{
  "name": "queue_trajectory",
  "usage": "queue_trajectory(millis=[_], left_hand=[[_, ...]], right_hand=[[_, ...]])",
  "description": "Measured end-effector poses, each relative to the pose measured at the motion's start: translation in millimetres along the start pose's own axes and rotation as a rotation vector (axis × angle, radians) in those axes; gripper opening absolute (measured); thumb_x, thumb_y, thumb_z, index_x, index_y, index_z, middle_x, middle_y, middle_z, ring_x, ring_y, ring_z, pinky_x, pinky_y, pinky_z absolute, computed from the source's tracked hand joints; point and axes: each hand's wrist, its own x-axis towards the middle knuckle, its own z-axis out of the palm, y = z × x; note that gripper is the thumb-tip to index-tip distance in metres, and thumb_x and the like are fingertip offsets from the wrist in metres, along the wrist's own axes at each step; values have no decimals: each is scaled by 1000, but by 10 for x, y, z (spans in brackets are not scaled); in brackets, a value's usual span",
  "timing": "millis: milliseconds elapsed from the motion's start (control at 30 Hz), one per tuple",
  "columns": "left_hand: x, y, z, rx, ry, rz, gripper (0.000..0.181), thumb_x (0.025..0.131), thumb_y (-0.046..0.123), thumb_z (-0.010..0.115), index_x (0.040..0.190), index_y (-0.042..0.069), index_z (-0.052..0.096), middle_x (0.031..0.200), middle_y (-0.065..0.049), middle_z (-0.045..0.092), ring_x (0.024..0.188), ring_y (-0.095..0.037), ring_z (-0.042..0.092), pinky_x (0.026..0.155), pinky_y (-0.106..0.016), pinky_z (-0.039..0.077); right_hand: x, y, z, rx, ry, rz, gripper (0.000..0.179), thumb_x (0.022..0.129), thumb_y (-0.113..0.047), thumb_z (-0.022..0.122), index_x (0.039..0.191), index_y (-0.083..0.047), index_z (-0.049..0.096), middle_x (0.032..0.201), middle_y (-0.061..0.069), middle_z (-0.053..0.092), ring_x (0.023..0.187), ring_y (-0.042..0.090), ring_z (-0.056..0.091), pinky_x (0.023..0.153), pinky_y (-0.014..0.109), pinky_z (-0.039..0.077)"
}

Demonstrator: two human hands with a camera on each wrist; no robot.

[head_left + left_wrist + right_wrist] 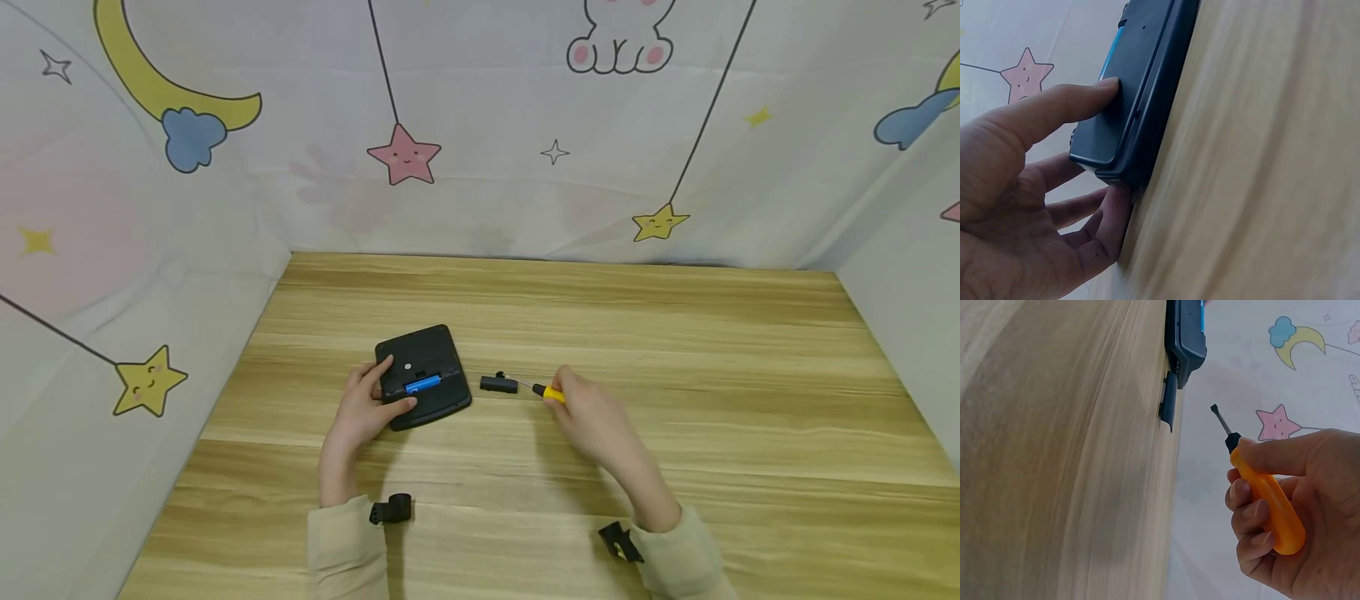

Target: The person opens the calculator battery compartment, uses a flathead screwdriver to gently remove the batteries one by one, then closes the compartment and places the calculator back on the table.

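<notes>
A black calculator-like device (pixel 423 348) lies with its back up on the table, one blue battery (pixel 423 384) showing in its open compartment. My left hand (pixel 358 417) grips its left side; in the left wrist view the thumb (pixel 1085 100) presses on the back while other fingers reach under the edge. Just right of the device lies a small black battery cover (pixel 498 385). My right hand (pixel 596 421) holds a screwdriver with a yellow-orange handle (pixel 1275 515), fingers wrapped around it. Its dark tip (pixel 1214 409) points toward the cover, above table level in the right wrist view.
The wood-grain table (pixel 712 350) stretches away on both sides and behind the device. A white curtain (pixel 495 192) printed with stars and moons closes off the back and sides. Each wrist carries a black camera mount (pixel 392 508).
</notes>
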Motion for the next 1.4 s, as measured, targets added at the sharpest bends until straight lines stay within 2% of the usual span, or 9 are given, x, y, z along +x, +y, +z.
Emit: queue_trajectory(millis=[467, 800, 933, 1133, 1400], left_hand=[[-5, -11, -12, 9, 2, -8, 82, 84, 23, 72, 153, 14, 28, 157, -21, 17, 117, -37, 47, 95, -49, 44], [-11, -6, -18, 6, 4, -11, 82, 84, 24, 72, 153, 14, 28, 157, -21, 17, 116, -36, 47, 94, -48, 44], [-10, -12, -17, 9, 5, -9, 82, 84, 24, 72, 153, 14, 28, 157, -21, 17, 116, -36, 47, 94, -48, 44], [2, -15, -15, 9, 3, -6, 82, 84, 25, 72, 153, 14, 28, 157, -21, 17, 116, -36, 47, 94, -48, 43], [16, -22, -16, 8, 0, -7, 82, 84, 26, 72, 153, 16, 28, 157, -20, 17, 117, -36, 47, 95, -49, 43]], right_hand=[[48, -148, 82, -9, 3, -32, 19, 89, -20, 69, 94, -11, 53, 74, -2, 55, 57, 13, 45, 49, 26, 34], [96, -267, 154, -2, -10, -65, 19, 88, -20, 70, 94, -12, 54, 74, -1, 61, 56, 11, 45, 48, 25, 34], [111, -304, 184, -18, -11, -102, 18, 88, -19, 70, 94, -12, 55, 74, -2, 61, 53, 9, 43, 47, 22, 32], [146, -356, 251, -39, 9, -160, 16, 88, -18, 69, 93, -12, 55, 71, -4, 57, 53, 7, 41, 47, 22, 31], [193, -418, 301, -12, 9, -160, 16, 88, -18, 68, 92, -14, 53, 70, -5, 53, 55, 9, 41, 46, 23, 31]])
